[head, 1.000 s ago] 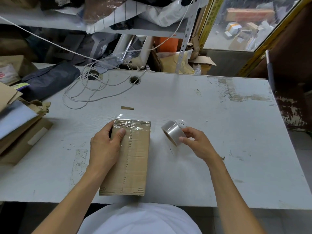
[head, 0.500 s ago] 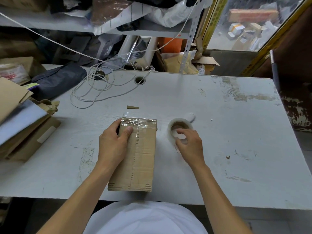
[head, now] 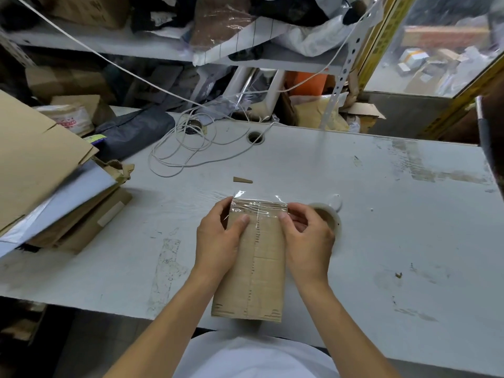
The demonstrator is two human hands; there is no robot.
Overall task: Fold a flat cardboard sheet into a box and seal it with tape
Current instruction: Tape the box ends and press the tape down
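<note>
White table point(head: 381, 214), hands point(head: 218, 241) half-hiding tape roll point(head: 331, 214)

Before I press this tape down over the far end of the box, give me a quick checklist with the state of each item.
1. Box flat on the table: ok.
2. Left hand gripping the box's left edge, thumb on top: ok.
3. Right hand at the right edge, thumb on the tape strip: ok.
4. Strip stuck flat: not ok; it looks wrinkled, and its corners stick up past the far edge.
5. Tape roll out of the way: ok, lying flat on the table behind the right hand.
6. Near end of the box sealed: cannot tell.
</note>
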